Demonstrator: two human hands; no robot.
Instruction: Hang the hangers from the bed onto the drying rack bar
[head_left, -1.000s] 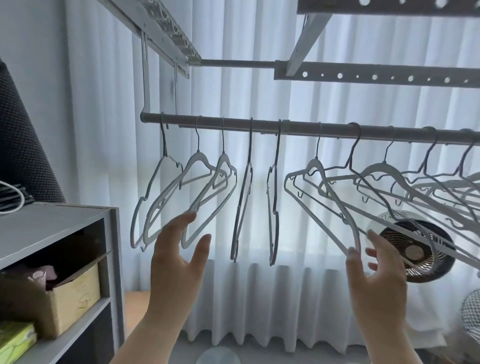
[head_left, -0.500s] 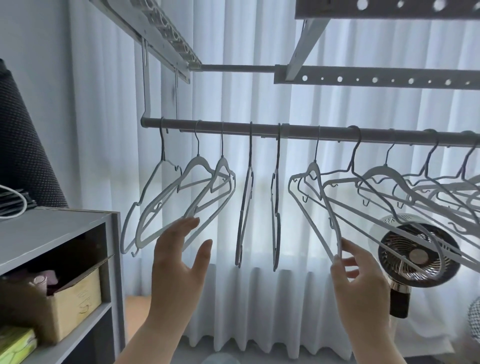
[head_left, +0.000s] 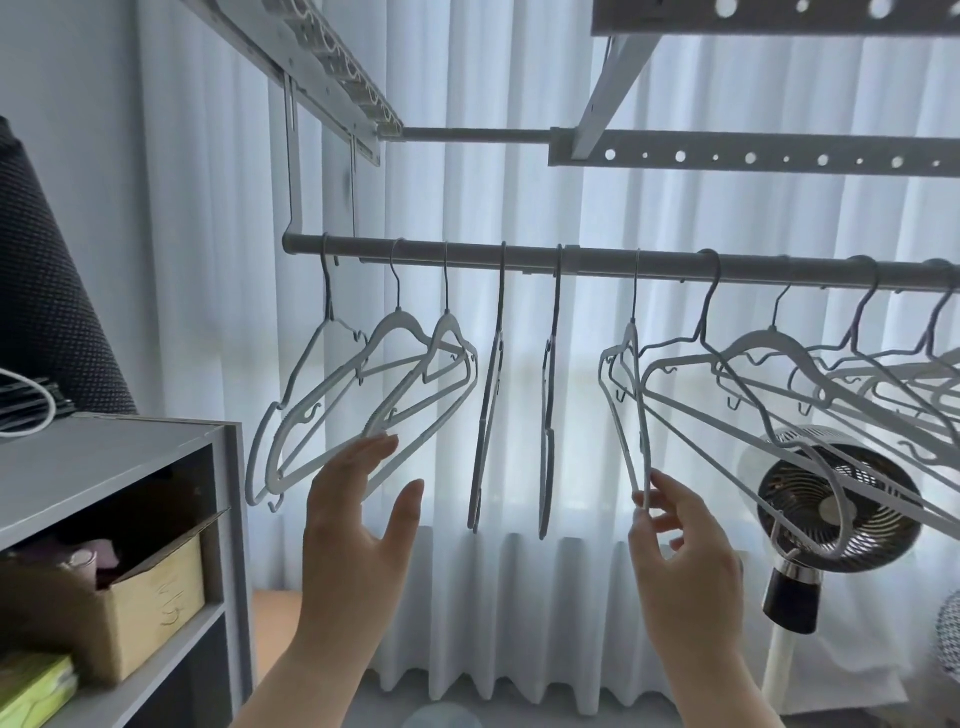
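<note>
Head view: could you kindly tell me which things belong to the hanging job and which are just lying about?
Job: hangers, drying rack bar, left hand touching one hanger, right hand pinching another.
Lying about: fan, cardboard box, shelf unit, white cable, curtain.

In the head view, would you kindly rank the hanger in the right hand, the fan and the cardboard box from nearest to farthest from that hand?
1. Hanger: its lower corner is pinched by the right hand, so the two touch.
2. Fan: off to the hand's right, on its stand.
3. Box: far left, inside the shelf.
</note>
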